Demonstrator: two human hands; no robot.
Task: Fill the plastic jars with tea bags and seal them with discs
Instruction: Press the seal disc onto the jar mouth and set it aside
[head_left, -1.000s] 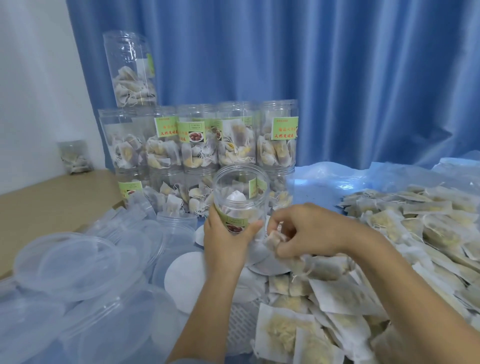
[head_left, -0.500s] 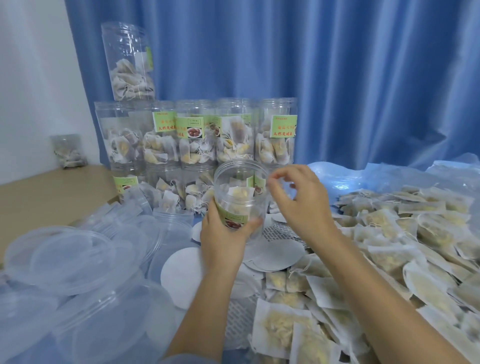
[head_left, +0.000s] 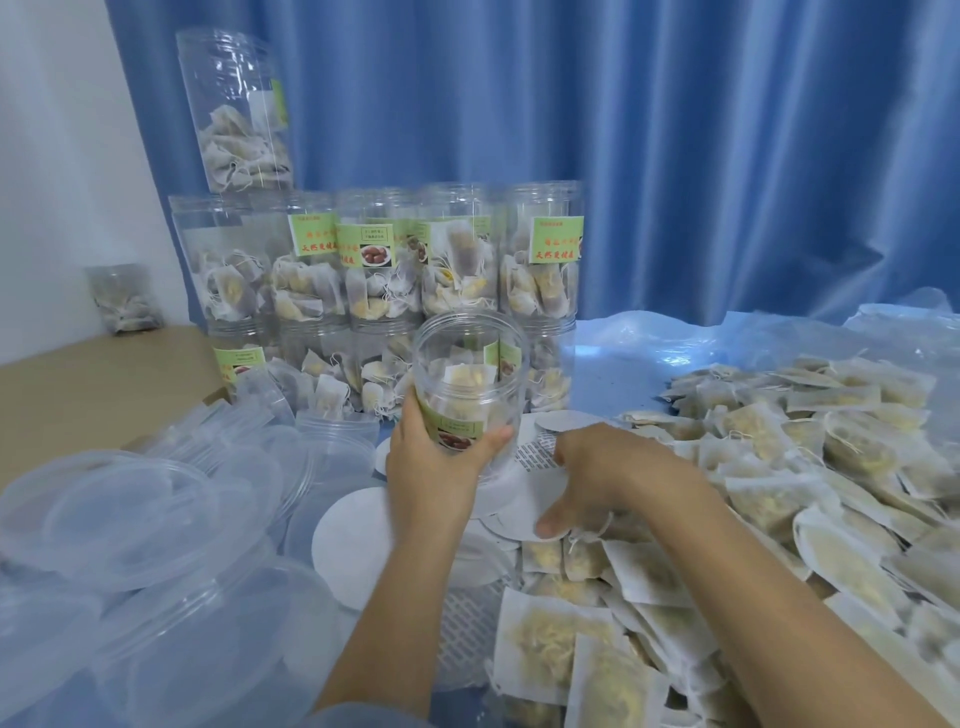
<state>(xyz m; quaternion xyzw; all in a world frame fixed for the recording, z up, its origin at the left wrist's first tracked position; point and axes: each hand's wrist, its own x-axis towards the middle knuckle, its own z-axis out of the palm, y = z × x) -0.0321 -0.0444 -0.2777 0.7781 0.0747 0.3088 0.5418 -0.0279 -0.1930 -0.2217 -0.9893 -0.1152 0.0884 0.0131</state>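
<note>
My left hand grips a clear plastic jar with a green label, upright and open at the top, with a few tea bags inside. My right hand is down at the pile just right of the jar, fingers curled onto a white sealing disc among the loose discs. Whether it has the disc pinched is unclear. Tea bags lie heaped across the right side and below my arms.
Filled jars stand stacked in rows against the blue curtain, one more on top. Clear plastic lids are piled at the left. Another white disc lies below the jar. A small filled jar sits by the wall.
My right hand dropped a tea bag into the jar's mouth, then moved down to the discs beside the jar. My left hand kept holding the jar.
</note>
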